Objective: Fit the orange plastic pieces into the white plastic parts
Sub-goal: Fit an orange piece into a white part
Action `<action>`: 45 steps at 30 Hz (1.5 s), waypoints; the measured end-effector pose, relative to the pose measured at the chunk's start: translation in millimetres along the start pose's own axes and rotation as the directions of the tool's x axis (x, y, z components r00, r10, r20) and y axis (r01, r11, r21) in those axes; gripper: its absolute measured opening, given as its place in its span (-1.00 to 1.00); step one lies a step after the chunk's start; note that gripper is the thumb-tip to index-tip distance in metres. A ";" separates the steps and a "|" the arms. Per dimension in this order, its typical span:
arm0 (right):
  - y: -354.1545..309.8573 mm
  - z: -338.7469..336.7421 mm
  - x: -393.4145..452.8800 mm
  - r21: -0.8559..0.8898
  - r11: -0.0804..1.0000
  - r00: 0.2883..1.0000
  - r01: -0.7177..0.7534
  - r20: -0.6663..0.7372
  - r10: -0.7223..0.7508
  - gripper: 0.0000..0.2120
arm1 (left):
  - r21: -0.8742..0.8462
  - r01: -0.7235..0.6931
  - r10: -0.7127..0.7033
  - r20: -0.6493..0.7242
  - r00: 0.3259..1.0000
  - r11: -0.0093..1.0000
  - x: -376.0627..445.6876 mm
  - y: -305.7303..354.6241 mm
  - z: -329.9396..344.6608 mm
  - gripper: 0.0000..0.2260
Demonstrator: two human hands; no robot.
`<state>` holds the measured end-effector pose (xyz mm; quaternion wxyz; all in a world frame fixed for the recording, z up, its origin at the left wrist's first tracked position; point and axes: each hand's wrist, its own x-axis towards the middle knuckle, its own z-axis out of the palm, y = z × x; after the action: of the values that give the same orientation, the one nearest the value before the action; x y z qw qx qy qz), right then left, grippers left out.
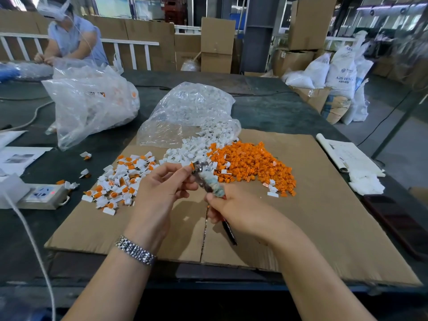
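With the left hand (162, 184) pinching an orange piece (191, 166) at the tip of the wrapped tool (209, 181) gripped in the right hand (234, 205), hold it square before seating, drawing white parts (185, 154) from 12 o'clock on the cardboard (324, 216)

Factory packing floor; stacked cartons (217, 35); resin sacks (341, 72); worktable (266, 112)

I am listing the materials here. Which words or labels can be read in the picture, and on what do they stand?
"ABS RESIN": on the white sack at the right, behind the table.
Smaller print on that sack: too blurred.
Papers at the left and papers at the right: print too small.
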<state>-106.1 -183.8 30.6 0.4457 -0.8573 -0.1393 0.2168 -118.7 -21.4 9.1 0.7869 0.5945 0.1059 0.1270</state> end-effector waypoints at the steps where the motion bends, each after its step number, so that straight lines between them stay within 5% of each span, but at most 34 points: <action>1: 0.7 0.7 0.0 0.000 1.000 1.000 0.008 0.001 -0.008 -0.85 | 0.009 -0.001 0.001 0.005 1.000 1.000 -0.3 -0.6 -0.2 -0.94; 11: 10.2 10.4 -2.0 -0.268 0.954 0.957 0.137 -0.213 -0.197 -0.64 | 0.040 0.012 -0.013 0.035 0.999 0.999 -2.9 0.0 -3.3 -0.96; 22: 24.3 -3.2 0.7 -0.396 0.918 0.978 0.017 -0.185 -0.098 -0.57 | 0.081 0.018 -0.020 0.033 0.999 0.997 -0.2 -0.4 -5.3 -0.88; 26: 47.5 -16.2 2.6 -0.599 0.798 0.973 -0.068 -0.217 -0.080 -0.63 | 0.175 -0.020 0.014 0.036 0.999 0.984 0.3 0.8 -11.3 -0.82; 31: 69.1 -9.6 6.9 -0.779 0.622 0.966 -0.072 -0.210 -0.151 -0.37 | 0.249 0.005 -0.005 -0.001 1.000 0.969 -1.5 -6.3 -18.2 -0.91; 35: 72.4 -19.9 9.0 -0.681 0.730 0.974 -0.058 -0.200 -0.109 -0.42 | 0.473 0.011 0.083 -0.178 0.981 0.881 9.2 -7.5 -36.0 -0.92; 38: 63.9 -29.3 12.0 -0.511 0.860 0.953 -0.006 -0.263 -0.149 -0.59 | 0.415 0.063 0.038 -0.231 0.972 0.908 19.7 0.5 -46.1 -0.91; 41: 45.6 -25.7 17.0 -0.286 0.941 0.913 0.179 -0.307 -0.267 -0.79 | 0.343 0.090 -0.085 -0.030 0.996 0.935 20.0 4.8 -42.9 -0.88; 45: 24.2 -3.4 21.1 0.029 0.922 0.898 0.385 -0.245 -0.367 -0.69 | 0.345 0.055 -0.128 0.191 0.973 0.937 10.9 4.0 -29.0 -0.85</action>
<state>-85.0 -190.7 7.2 0.5252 -0.8159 -0.2400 0.0290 -117.9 9.6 4.9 0.6852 0.7249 0.0698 0.0065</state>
